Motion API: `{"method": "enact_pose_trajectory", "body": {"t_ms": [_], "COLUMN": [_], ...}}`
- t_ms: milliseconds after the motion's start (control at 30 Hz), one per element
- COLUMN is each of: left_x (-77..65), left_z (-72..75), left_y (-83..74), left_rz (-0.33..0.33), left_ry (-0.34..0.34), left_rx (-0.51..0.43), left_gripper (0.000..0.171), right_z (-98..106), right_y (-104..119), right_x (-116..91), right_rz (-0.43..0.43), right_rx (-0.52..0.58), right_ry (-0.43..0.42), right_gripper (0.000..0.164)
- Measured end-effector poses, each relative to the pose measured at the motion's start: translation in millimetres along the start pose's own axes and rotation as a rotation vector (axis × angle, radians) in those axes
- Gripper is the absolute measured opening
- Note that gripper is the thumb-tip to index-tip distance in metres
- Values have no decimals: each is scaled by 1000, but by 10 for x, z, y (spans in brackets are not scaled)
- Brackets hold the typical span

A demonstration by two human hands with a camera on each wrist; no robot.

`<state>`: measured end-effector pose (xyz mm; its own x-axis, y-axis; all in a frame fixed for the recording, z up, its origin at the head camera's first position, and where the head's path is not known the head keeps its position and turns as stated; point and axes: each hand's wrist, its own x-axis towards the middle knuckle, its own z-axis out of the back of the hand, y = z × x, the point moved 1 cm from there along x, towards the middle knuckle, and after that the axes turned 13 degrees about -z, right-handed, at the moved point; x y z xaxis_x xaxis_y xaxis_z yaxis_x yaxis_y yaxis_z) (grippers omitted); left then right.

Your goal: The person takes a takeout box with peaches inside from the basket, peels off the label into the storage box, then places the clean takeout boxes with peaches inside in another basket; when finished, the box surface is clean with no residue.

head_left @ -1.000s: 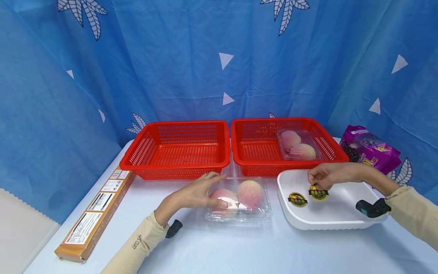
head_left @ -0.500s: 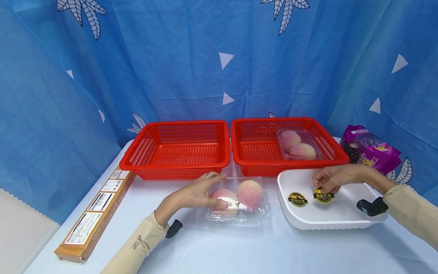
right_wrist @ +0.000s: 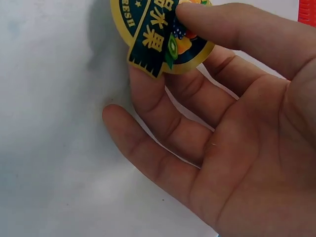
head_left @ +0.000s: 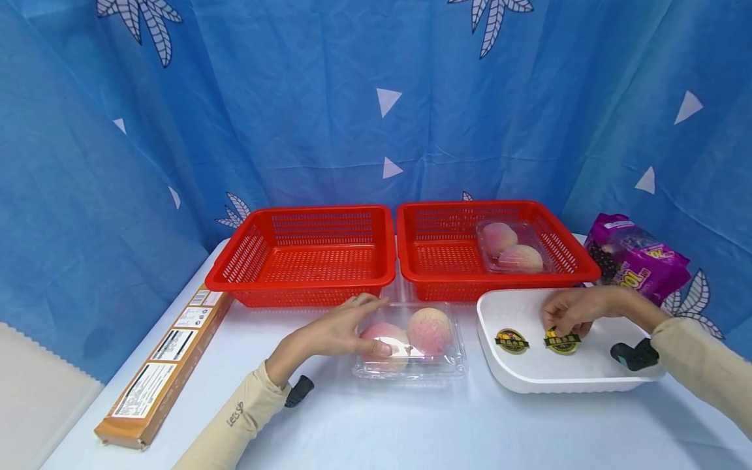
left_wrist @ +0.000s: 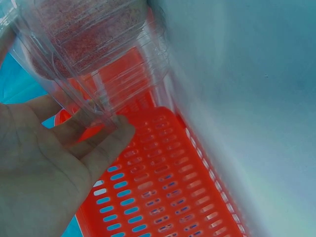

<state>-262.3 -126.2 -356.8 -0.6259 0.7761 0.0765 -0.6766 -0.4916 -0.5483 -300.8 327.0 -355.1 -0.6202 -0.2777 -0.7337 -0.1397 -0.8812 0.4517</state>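
Note:
My left hand (head_left: 336, 331) grips the left end of a clear plastic clamshell box (head_left: 411, 371) on the table, thumb along its front. Inside sit two pink peaches (head_left: 430, 333), seen through the lid. In the left wrist view, fingertips (left_wrist: 118, 129) touch the edge of the box. Over a white plastic basin (head_left: 564, 385), my right hand (head_left: 578, 310) pinches a round black-and-gold fruit sticker (head_left: 562, 343) between thumb and fingers. The right wrist view shows the thumb on the printed face of that sticker (right_wrist: 153, 42). A similar sticker (head_left: 512, 341) lies in the basin, to the left.
Two red perforated baskets (head_left: 299, 285) stand behind; the right basket (head_left: 499, 279) holds another clear box (head_left: 543, 251) of two peaches. A purple bag (head_left: 646, 271) of dark fruit lies at the far right. Along the left edge runs a long brown carton (head_left: 161, 372).
My right hand has moved slightly right and nearer with the sticker, away from the sticker on the left. The left hand and its box stay where they were.

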Motion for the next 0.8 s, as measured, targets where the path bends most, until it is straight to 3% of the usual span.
{"method": "enact_pose_trajectory", "body": {"t_ms": [333,567,800], "left_x": [0,-3,-6], "left_z": [3,0,-4], "left_y": [0,0,-4], "left_rz": [6,1,1], "left_ry": [2,-2,-5], "left_rx": [8,8,10], "left_gripper": [92,91,91], "right_z": [-26,-79,-108], "right_y": [-35,22,76], "right_x": [45,78,80], "right_rz": [29,-4,-66], "right_rx": [-38,-172,-218], "right_ry": [-11,-118,-174], "right_gripper": [14,17,19]}}
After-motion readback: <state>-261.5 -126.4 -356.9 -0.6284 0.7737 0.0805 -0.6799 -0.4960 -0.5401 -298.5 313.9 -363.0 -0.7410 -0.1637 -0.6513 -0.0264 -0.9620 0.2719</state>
